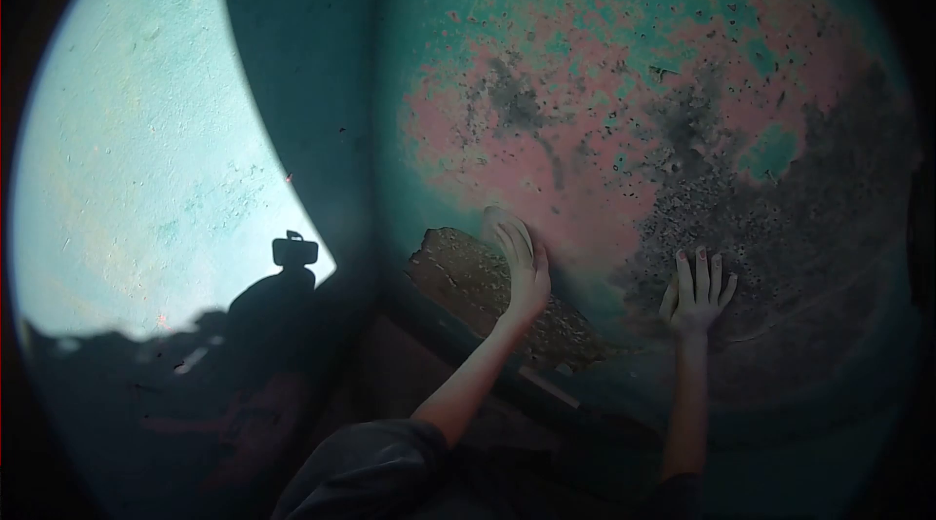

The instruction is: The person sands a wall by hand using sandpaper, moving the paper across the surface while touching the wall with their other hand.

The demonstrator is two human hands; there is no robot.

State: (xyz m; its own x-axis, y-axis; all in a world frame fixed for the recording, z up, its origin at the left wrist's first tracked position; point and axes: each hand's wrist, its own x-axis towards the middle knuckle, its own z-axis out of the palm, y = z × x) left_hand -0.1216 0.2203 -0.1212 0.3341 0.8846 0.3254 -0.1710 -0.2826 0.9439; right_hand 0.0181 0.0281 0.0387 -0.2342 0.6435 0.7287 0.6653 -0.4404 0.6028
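Both arms reach forward to a worn wall (575,179) of green, pink and dark grey patches. My left hand (519,262), fingers stretched out and close together, lies along the upper edge of a rough brown patch (456,265) with a ragged outline. Part of that patch is hidden behind the hand and forearm. To the right, my right hand (699,291) is spread with its fingers pointing up, flat over the dark grey, pitted area (751,213). Neither hand has anything in its fingers.
A sunlit pale turquoise wall (146,150) stands at the left, meeting the patchy wall at a corner. A shadow (292,267) of a head with a mounted device falls on it. A dark ledge (546,388) runs low along the patchy wall.
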